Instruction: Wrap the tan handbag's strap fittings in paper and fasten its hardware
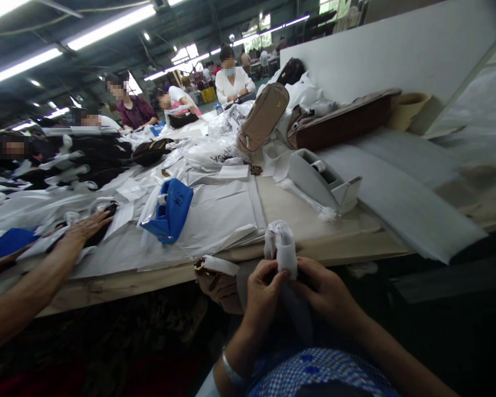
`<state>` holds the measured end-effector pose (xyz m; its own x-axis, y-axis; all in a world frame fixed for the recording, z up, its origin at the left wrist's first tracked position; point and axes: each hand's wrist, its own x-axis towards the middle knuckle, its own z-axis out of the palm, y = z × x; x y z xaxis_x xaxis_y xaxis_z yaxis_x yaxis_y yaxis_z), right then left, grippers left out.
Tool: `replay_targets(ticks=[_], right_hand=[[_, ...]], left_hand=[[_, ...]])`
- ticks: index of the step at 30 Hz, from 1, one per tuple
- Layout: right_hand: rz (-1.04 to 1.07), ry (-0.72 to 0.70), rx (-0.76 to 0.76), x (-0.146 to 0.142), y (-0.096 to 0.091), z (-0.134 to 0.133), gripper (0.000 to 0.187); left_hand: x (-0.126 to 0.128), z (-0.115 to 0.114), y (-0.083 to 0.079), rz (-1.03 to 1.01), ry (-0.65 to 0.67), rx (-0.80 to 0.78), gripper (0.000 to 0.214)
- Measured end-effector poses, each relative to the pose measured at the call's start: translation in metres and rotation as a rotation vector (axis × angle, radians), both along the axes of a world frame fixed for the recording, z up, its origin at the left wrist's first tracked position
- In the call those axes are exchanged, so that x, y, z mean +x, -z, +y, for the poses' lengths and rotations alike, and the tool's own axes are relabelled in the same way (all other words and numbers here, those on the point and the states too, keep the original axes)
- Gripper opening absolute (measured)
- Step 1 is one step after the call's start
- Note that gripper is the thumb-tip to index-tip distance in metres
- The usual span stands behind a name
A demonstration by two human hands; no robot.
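Observation:
Just off the near table edge, both my hands pinch a looped strip wrapped in white padding (287,255), probably a bag strap. My left hand (261,292) grips its left side with thumb and fingertips. From the right, my right hand (324,289) closes on the lower part, its fingertips partly hidden behind the strip. A beige bag (220,289) with a gold-coloured buckle hangs at the edge beside my left hand. A white-wrapped piece (222,266) lies over its top. Thin whitish sheeting trails below my hands.
A blue tape dispenser (174,209) and a grey one (314,175) stand on the table. Beyond lie a taupe bag (268,114), a brown bag (347,121) and white foam sheets (413,193). At left, a co-worker's hand (89,226) rests by a dark bag.

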<state>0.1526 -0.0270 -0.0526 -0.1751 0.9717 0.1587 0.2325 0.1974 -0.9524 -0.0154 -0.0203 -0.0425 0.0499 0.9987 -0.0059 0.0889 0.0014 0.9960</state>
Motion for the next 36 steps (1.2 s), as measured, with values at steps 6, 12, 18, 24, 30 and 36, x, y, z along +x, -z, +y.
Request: replay_targets(ticks=[6, 12, 18, 24, 30, 36], right_hand=[[0.093, -0.022, -0.105, 0.007, -0.006, 0.009, 0.039], [0.138, -0.028, -0.105, 0.014, -0.008, 0.011, 0.048], [0.360, 0.034, -0.296, 0.012, -0.004, 0.021, 0.053], [0.040, 0.031, -0.057, 0.027, 0.003, 0.020, 0.068], [-0.327, 0.121, 0.153, 0.016, 0.023, 0.016, 0.069], [-0.309, 0.240, -0.026, 0.016, -0.024, 0.007, 0.053]], left_hand=[[-0.011, -0.010, -0.003, -0.005, -0.035, 0.012, 0.037], [-0.055, -0.046, 0.008, 0.109, -0.294, 0.088, 0.036], [-0.105, -0.069, 0.040, 0.142, -0.672, 0.082, 0.045], [-0.134, -0.057, 0.066, 0.052, -0.723, -0.058, 0.059], [-0.142, -0.031, 0.076, 0.079, -0.524, -0.099, 0.072], [-0.137, -0.043, 0.029, 0.068, -0.480, -0.027, 0.051]])
